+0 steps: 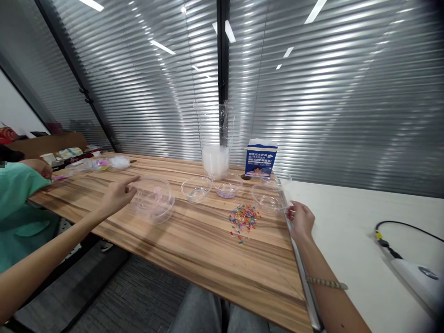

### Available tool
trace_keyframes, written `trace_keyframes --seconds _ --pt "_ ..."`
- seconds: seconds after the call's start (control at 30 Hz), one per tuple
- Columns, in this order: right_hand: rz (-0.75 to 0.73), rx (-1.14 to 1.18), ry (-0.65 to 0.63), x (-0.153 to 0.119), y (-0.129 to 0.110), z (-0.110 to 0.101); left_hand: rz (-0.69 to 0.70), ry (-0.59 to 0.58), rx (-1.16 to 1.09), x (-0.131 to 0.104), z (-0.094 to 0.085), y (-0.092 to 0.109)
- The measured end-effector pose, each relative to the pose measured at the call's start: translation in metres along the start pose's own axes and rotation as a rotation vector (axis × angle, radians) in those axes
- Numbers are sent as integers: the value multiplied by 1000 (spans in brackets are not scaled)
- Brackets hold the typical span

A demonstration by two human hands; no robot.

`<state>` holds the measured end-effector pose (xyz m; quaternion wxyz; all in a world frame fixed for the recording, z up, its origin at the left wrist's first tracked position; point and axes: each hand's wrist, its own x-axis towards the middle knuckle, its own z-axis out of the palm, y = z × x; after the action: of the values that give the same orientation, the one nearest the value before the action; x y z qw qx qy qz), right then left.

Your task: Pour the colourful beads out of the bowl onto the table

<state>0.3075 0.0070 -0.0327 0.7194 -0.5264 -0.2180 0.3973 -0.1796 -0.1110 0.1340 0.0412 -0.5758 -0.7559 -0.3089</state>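
My left hand (pixel 120 194) is at the left rim of a group of clear plastic bowls (pixel 154 210), which look stacked. Its index finger is stretched out and the thumb stands apart; whether it touches the rim is hard to tell. On the right, my right hand (pixel 302 219) has its fingers curled at the right rim of another clear bowl (pixel 270 203), seemingly gripping it. Its fingertips are partly hidden. Small multicoloured beads (pixel 243 218) lie in a loose pile on the wooden table (pixel 194 254), in front of that bowl.
Two more clear bowls (pixel 196 190) (pixel 228 188) stand mid-table. Behind them are a tall clear bag with a whitish base (pixel 215 162) and a blue printed packet (pixel 261 159). A white device with a cable (pixel 416 277) lies right. A person's green sleeve (pixel 24 199) shows left, near bagged items (pixel 104 164).
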Motion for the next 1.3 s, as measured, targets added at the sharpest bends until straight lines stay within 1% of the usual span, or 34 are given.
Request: trace_keyframes --seconds 0.03,0.1,0.17,0.23,0.33,0.47,0.5,0.57,0.67,0.8,0.87,1.0,1.07,1.17,1.3 --pt "-3 -4 2 0 0 0 73 16 112 0 2 -2" --pt "-6 -9 4 0 0 0 217 6 292 -2 6 -7" --pt "-4 -8 5 0 -1 0 305 16 358 -4 10 -9" --pt "1 -5 0 0 -2 0 357 4 383 -7 13 -9" --pt "14 2 -1 -1 -4 0 371 -8 378 -10 15 -6" --pt "24 14 6 -2 -6 1 266 29 296 -9 15 -4" --pt "25 14 5 -3 -7 1 257 41 287 -9 14 -5" --pt "25 16 5 -3 -8 2 285 64 305 -10 14 -6" --pt "25 18 5 -4 -9 3 378 69 385 -15 13 -7" --pt "20 9 5 -5 -10 4 532 37 464 -27 15 -9" --pt "20 6 4 -5 -10 4 643 29 485 -33 16 -11" --pt "22 12 6 -5 -9 3 919 15 519 -38 17 -19" --pt "19 13 6 -5 -9 3 1012 44 540 -39 16 -22" --pt "16 10 4 -4 -8 3 1076 87 583 -40 14 -24" --pt "7 -4 4 -2 -6 3 1134 25 656 -45 15 -28"
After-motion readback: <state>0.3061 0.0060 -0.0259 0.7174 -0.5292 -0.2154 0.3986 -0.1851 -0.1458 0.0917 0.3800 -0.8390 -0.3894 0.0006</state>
